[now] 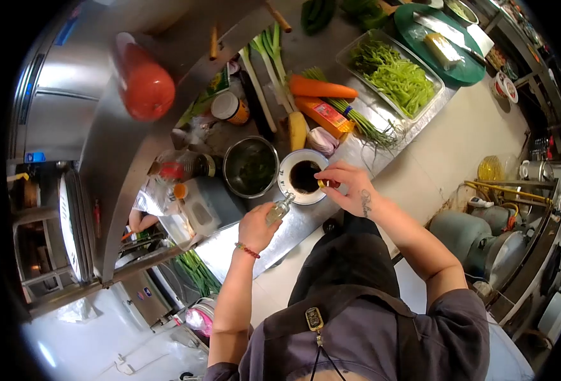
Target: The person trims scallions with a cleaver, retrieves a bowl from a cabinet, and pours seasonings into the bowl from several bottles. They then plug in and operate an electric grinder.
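Note:
My left hand (257, 227), with a beaded bracelet at the wrist, is closed around a small clear glass bottle (281, 208). The bottle's mouth tilts up toward the white dish. In my right hand (351, 184), a small yellow-and-red cap (326, 183) is pinched between thumb and fingers over the dish's right edge. The white dish (285, 173) with a blue rim holds dark brown liquid (304, 177). Left of it stands a steel bowl (228, 179) with something dark green inside. A large plastic jug (205, 206) of dark liquid is beside my left hand.
Beyond the dish lie a carrot (323, 87), an orange packet (325, 116), leeks (269, 66) and a shallot-like bulb (323, 140). A tray (434, 81) of sliced green peppers and a green board (473, 75) with a cleaver (441, 29) sit farther right. Gas cylinders (461, 232) stand on the right.

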`<state>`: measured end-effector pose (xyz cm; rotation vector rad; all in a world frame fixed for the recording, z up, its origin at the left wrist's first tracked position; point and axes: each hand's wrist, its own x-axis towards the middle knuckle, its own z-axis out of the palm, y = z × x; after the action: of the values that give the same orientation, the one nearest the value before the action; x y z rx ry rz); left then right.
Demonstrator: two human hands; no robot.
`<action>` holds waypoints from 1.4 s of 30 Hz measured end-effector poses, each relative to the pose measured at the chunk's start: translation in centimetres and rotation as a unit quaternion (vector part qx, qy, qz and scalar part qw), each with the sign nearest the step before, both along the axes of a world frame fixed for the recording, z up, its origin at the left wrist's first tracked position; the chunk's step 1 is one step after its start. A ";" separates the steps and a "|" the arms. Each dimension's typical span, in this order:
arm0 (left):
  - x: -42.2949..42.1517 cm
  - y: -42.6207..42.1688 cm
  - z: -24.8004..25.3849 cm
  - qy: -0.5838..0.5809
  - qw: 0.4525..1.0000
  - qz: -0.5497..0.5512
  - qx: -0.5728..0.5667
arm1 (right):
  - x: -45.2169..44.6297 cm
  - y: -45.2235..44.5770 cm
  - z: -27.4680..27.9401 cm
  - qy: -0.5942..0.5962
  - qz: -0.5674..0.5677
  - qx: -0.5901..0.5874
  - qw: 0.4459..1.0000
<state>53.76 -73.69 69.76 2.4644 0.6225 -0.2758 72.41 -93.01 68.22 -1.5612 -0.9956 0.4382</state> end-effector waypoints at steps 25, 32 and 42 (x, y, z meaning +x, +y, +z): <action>4.1 0.2 1.0 0.114 0.988 -0.064 0.083 | -0.8 -1.2 -4.1 0.078 -0.046 0.017 0.996; 4.6 -0.1 1.1 0.126 0.984 -0.079 0.098 | -1.0 -1.1 -4.6 0.079 -0.042 0.029 0.996; 4.7 -0.4 1.0 0.128 0.980 -0.087 0.123 | -1.6 -1.3 -4.9 0.086 -0.048 0.024 0.995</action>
<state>58.47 -74.07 70.81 2.7514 0.5737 -0.6269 70.80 -94.26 63.37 -1.4945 -0.7903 0.4695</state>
